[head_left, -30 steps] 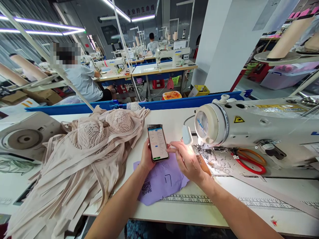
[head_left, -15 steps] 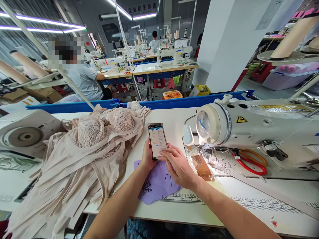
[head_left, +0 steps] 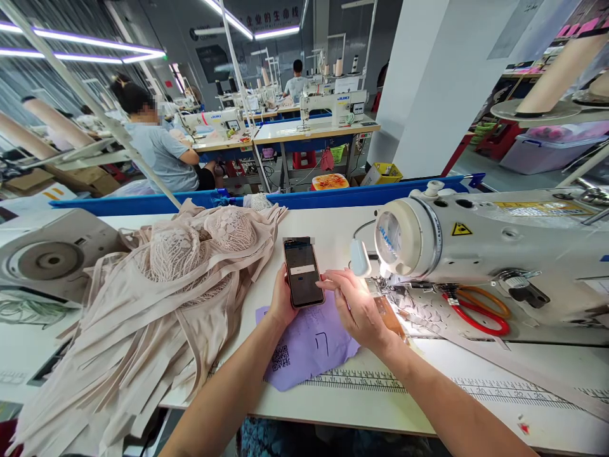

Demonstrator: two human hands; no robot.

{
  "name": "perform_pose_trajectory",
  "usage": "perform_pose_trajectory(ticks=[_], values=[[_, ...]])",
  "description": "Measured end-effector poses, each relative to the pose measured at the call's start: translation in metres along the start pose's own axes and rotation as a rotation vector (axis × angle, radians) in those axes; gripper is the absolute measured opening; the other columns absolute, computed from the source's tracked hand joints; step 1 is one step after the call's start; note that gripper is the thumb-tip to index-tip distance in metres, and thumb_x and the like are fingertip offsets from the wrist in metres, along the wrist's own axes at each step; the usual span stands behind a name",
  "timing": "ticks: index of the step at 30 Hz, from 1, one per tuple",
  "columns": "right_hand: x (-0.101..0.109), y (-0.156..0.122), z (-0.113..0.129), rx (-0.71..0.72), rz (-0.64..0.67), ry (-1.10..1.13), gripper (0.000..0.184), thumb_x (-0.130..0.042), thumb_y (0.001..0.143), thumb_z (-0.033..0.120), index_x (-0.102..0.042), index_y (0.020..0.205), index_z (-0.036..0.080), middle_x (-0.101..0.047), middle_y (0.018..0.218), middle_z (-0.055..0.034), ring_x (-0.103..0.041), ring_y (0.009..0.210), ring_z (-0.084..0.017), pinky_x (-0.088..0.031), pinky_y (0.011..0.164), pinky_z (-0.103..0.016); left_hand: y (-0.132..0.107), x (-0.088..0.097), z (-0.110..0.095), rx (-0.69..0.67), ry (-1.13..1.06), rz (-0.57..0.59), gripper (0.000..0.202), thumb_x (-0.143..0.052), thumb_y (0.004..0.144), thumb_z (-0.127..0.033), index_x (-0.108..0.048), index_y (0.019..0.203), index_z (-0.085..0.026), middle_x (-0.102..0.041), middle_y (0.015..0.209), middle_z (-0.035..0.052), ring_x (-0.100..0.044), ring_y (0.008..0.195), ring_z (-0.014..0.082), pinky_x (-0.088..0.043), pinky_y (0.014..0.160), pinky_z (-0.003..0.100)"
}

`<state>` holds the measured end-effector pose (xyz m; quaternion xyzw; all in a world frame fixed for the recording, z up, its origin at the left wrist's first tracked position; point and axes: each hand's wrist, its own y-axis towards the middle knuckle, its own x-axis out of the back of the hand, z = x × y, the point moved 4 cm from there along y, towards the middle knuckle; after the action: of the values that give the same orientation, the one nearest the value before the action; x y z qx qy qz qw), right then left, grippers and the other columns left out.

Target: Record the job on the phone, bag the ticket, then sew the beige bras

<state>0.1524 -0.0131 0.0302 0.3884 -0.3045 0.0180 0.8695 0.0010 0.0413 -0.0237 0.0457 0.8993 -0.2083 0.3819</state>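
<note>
one phone (head_left: 303, 274) clasped in left grip (head_left: 282, 303), screen (head_left: 307, 291) newly darkened, right grip (head_left: 354, 306) loosely spread beside it

At our left we have a heap of beige lace-cupped garments (head_left: 157, 317), with straps trailing toward the table's front edge. At our right stands a white sewing machine (head_left: 480, 238), and red-handled scissors (head_left: 483, 320) lie beneath its arm. A printed measuring scale (head_left: 518, 389) runs along the tabletop's front. Beyond the table's far edge we see a length of blue cloth (head_left: 323, 199), a stool with an orange-patterned top (head_left: 330, 182) and a yellow box (head_left: 386, 171). Farther off, a co-worker in a pale shirt (head_left: 164, 155) sits left of another sewing machine (head_left: 352, 109), and a pale pillar (head_left: 423, 82) rises to its right.
</note>
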Motion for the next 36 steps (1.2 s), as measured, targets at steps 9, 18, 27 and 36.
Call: perform_pose_trajectory(ticks=[9, 18, 27, 36], values=[[0.0001, 0.0011, -0.0021, -0.033, 0.002, -0.028, 0.035, -0.032, 0.097, 0.012, -0.055, 0.122, 0.020, -0.064, 0.118, -0.0098, -0.058, 0.111, -0.025, -0.046, 0.093, -0.045, -0.0032, -0.0041, -0.0003, 0.018, -0.003, -0.041, 0.053, -0.038, 0.098, -0.050, -0.071, 0.099, -0.009, -0.074, 0.093, 0.0139, -0.071, 0.087, 0.0279, -0.056, 0.084, 0.041], [-0.0007, 0.0016, -0.0024, -0.044, 0.001, -0.041, 0.036, -0.031, 0.097, 0.012, -0.053, 0.124, 0.018, -0.064, 0.115, -0.0109, -0.058, 0.110, -0.026, -0.046, 0.093, -0.046, -0.0053, -0.0053, -0.0012, 0.016, -0.008, -0.055, 0.049, -0.040, 0.098, -0.048, -0.070, 0.099, -0.009, -0.074, 0.092, 0.0121, -0.072, 0.082, 0.0257, -0.056, 0.085, 0.039], [-0.0032, -0.0009, -0.0073, -0.067, -0.010, -0.055, 0.036, -0.034, 0.096, 0.014, -0.052, 0.127, 0.019, -0.064, 0.117, -0.0112, -0.057, 0.109, -0.027, -0.048, 0.092, -0.048, -0.0054, -0.0050, -0.0014, 0.000, 0.021, -0.048, 0.050, -0.039, 0.098, -0.049, -0.069, 0.101, -0.009, -0.074, 0.093, 0.0139, -0.072, 0.084, 0.0275, -0.055, 0.087, 0.042], [-0.0026, 0.0001, -0.0057, -0.065, 0.000, -0.045, 0.034, -0.032, 0.097, 0.014, -0.052, 0.125, 0.019, -0.063, 0.117, -0.0112, -0.057, 0.109, -0.027, -0.048, 0.091, -0.047, -0.0053, -0.0052, -0.0013, -0.015, 0.052, -0.038, 0.049, -0.038, 0.099, -0.049, -0.069, 0.106, -0.011, -0.073, 0.101, 0.0122, -0.071, 0.088, 0.0267, -0.056, 0.085, 0.040]])
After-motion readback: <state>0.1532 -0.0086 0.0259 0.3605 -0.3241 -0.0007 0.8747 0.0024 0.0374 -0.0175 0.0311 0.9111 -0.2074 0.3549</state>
